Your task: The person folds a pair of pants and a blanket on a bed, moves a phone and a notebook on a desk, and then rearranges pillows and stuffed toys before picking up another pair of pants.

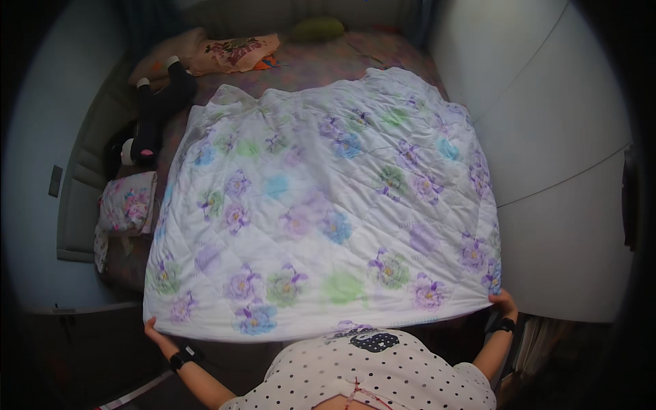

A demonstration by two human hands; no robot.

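Note:
A white quilt (328,205) printed with purple, green and blue flowers lies spread across the bed, its near edge lifted and drawn fairly straight in front of my body. At the lower left, my left hand (155,330) grips one near corner of the quilt. My right hand (504,303) holds the opposite near corner, beside the white panels on the right. The quilt's far edge is uneven and wavy, and shallow wrinkles cross its surface.
Pillows (230,54) lie at the bed's far left, with a yellow-green cushion (319,29) at the far end. A dark plush toy (164,102) and a folded floral cloth (128,203) rest along the left side. White wardrobe-like panels (543,154) border the right.

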